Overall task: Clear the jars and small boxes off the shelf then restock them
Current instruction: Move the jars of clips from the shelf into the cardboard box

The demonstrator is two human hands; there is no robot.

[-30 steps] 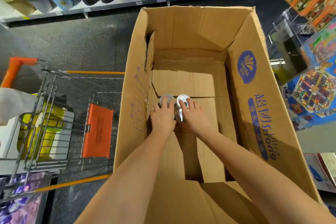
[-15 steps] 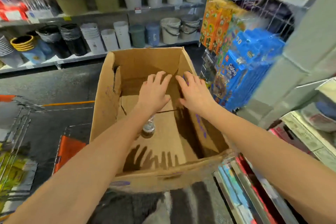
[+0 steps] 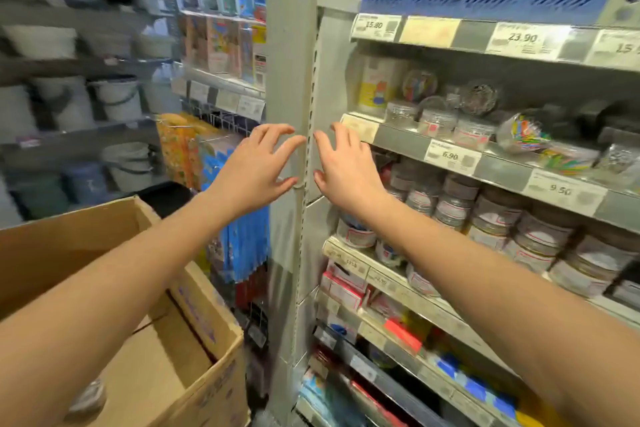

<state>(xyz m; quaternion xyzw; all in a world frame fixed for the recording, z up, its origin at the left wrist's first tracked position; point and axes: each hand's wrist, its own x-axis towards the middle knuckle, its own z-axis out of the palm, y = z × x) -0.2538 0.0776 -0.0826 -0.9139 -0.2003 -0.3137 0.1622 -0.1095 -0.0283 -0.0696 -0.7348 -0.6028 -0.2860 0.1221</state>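
Jars (image 3: 495, 218) with dark lids and red-edged labels stood in packed rows on the middle shelf (image 3: 502, 172), right of centre. Clear tubs (image 3: 436, 121) of small coloured and metallic items sat on the level above, along its front edge. Small boxes (image 3: 343, 288), red and white, were on the level below the jars, at its left end. Price tags (image 3: 450, 156) ran along the shelf rails; the frame was motion-blurred, so the label text could not be read.

Left hand (image 3: 256, 166): raised in front of the grey upright post (image 3: 291, 62), grip apart, fingers spread and slightly bent, holding nothing.
Right hand (image 3: 346, 170): just beside the left, at the same height, grip apart, fingers spread, holding nothing. Only a narrow gap separated the two hands. Contact with the post could not be determined. Neither hand touched a jar or a box.

Cardboard box (image 3: 194, 374): open-topped, at lower left under the left forearm, well apart from the jars. Blue hanging packets (image 3: 246, 246) were between the cardboard box and the post. Buckets (image 3: 117, 97), blurred, stood on far shelving at left.
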